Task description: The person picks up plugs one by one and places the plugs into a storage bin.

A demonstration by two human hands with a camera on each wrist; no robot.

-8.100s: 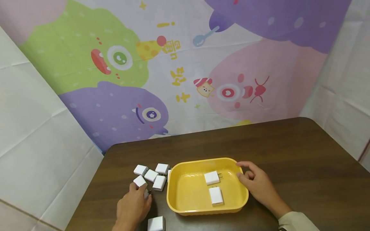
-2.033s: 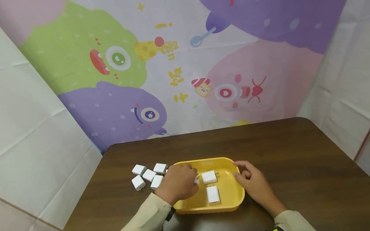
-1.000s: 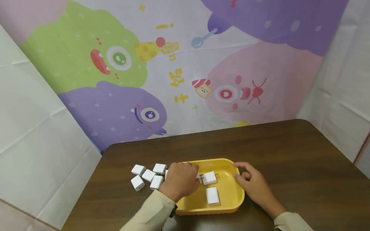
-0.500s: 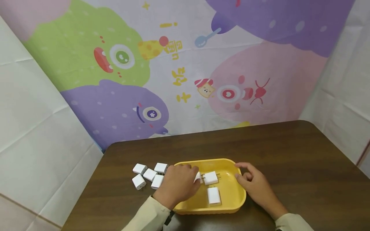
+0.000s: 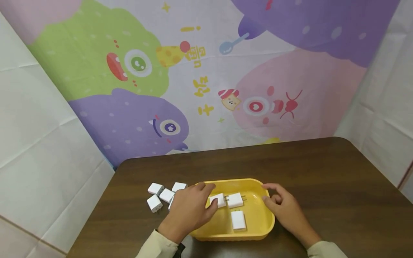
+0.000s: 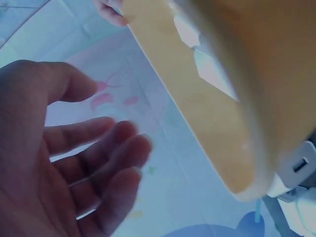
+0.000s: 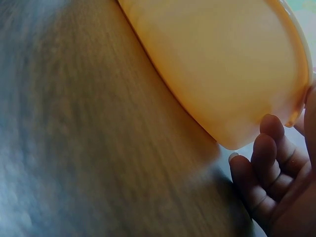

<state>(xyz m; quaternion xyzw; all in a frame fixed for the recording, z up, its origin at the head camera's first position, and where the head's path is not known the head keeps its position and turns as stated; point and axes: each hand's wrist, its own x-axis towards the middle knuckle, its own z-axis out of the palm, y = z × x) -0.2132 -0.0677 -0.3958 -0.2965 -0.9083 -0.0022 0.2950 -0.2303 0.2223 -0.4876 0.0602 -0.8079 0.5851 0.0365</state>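
1. Where I look down into the yellow tray (image 5: pixel 232 237), three white wall chargers lie on its floor: the left charger (image 5: pixel 221 199), the middle charger (image 5: pixel 235 200) and the near charger (image 5: pixel 238 220).
2. Both the left and middle ones point their prongs toward the tray's right edge; I cannot tell whether the left one's prongs touch its neighbour. The near one lies closer to the tray's near edge, prongs toward the far edge.
3. I see the left hand (image 5: pixel 190 208) above the tray's left end, fingers loosely spread and nothing held; the left wrist view shows it apart from the tray wall.
4. At the tray's right edge, by the far corner, the right hand (image 5: pixel 287 206) grips the rim lightly between thumb and bent fingers.
5. Outside the tray's left end I count at least five loose chargers (image 5: pixel 166 195), clustered near the tabletop's left edge, one partly hidden from me by the left hand. My left wrist view shows a USB port on a charger (image 6: pixel 298 165) beside the tray.
6. Beneath everything is the dark wood-grain tabletop (image 5: pixel 306 168); past its far edge hangs a cartoon-monster backdrop (image 5: pixel 209 132).
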